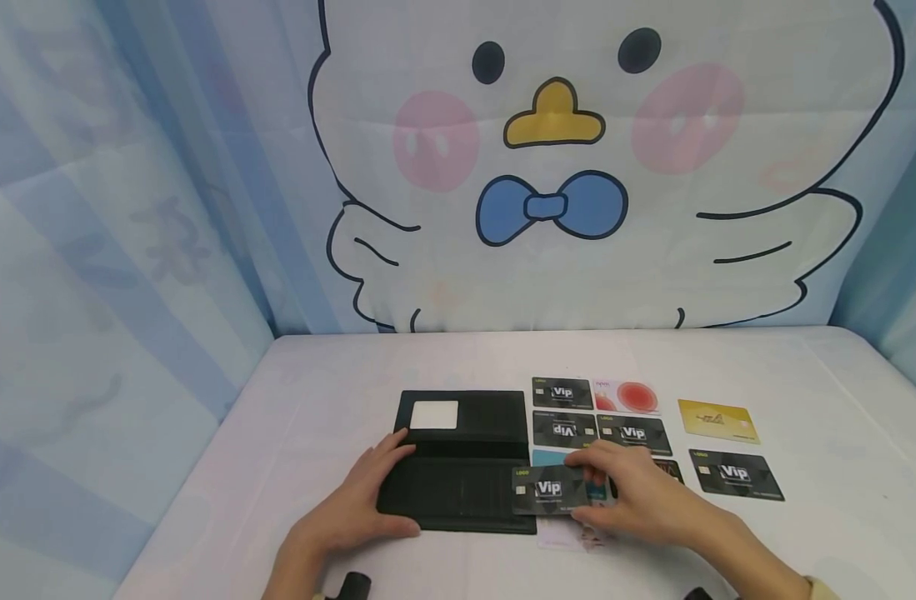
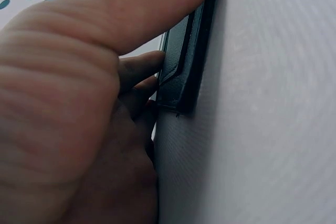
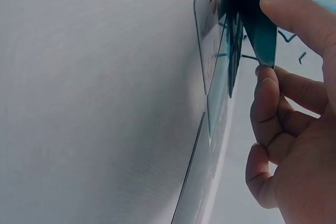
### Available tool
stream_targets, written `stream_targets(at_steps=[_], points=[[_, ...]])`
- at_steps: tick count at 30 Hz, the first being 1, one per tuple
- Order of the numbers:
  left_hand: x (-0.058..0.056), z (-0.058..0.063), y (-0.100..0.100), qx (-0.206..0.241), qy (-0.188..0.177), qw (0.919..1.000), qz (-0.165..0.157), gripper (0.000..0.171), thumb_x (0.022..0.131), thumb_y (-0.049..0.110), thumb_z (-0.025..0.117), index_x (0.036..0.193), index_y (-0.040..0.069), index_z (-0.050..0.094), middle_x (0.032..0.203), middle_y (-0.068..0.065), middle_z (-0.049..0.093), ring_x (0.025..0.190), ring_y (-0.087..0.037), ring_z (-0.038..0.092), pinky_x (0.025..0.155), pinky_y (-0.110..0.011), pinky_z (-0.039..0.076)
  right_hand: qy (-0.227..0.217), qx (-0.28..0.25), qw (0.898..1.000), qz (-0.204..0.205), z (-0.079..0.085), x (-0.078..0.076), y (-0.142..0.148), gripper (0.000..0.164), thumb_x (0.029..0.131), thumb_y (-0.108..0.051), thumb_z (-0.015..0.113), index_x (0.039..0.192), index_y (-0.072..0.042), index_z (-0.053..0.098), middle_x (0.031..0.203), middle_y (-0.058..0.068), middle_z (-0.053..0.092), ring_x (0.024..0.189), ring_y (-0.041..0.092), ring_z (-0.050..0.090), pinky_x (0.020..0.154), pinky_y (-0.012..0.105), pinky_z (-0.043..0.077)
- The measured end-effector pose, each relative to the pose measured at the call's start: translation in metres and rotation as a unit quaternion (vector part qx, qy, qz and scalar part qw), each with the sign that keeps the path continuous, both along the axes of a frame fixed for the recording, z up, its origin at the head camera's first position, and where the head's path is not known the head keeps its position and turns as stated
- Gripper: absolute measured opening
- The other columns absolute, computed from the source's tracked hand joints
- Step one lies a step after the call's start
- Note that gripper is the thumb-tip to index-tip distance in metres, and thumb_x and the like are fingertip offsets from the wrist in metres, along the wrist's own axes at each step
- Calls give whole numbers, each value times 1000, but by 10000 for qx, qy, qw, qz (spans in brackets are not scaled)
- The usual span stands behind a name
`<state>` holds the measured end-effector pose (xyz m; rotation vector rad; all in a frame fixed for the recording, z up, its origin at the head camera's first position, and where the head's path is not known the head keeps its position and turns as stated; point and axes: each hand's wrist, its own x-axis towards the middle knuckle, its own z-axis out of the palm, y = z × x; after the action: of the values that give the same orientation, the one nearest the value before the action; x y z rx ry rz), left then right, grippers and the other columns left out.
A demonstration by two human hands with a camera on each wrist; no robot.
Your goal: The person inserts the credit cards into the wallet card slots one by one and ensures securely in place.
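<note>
An open black card wallet (image 1: 458,493) lies flat on the table, with a white rectangle on its upper half. My left hand (image 1: 356,498) rests against its left side, fingers extended along the edge and the thumb near the lower border. In the left wrist view that thumb passes over the wallet's corner (image 2: 173,85). With thumb and fingers my right hand (image 1: 645,498) pinches a black Vip card (image 1: 533,493) by its right end. The card's left end overlaps the wallet's right edge. From the right wrist the card (image 3: 260,27) appears tilted, raised above the table.
Right of the wallet lie several cards in rows, among them a black Vip card (image 1: 563,393) and a pink-and-red card (image 1: 627,397). Farther right are a gold card (image 1: 718,421) and another black card (image 1: 737,475). A pale pink card (image 1: 558,535) sits partly under the right hand.
</note>
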<state>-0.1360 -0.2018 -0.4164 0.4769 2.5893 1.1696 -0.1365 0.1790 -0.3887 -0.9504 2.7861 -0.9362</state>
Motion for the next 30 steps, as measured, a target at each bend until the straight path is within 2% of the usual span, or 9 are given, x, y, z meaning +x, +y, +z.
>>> stream_targets(at_steps=[8,14,22,30], points=[[1,0,-1,64,65,9999,-71,96,74,41,89,152,10,42,167,-9,19,150,-44,7,116,-67,10,-55,172,9998,-11,4,-2,-6,46,79,-30,87,116,-10,69,89,-13,50,83,4,48,71,25,44],[1,0,-1,33,53,10000,-60,96,74,42,89,152,10,43,167,-7,18,151,-43,7,116,-67,11,7,80,9999,65,2,-3,-9,45,79,-28,87,115,-8,69,89,-13,51,82,3,49,70,25,46],[0,0,-1,-7,-4,10000,-22,95,74,41,89,152,12,43,167,-6,19,151,-43,8,115,-67,12,-306,142,9994,-41,1,-4,-13,49,79,-32,87,118,-10,68,88,-12,52,82,5,49,69,25,45],[0,1,0,-59,-84,9999,56,96,73,41,90,152,13,43,167,-5,19,151,-43,8,115,-68,13,-629,-5,9979,-160,0,-2,-8,54,77,-27,89,119,-4,64,91,-10,54,83,6,51,70,26,48]])
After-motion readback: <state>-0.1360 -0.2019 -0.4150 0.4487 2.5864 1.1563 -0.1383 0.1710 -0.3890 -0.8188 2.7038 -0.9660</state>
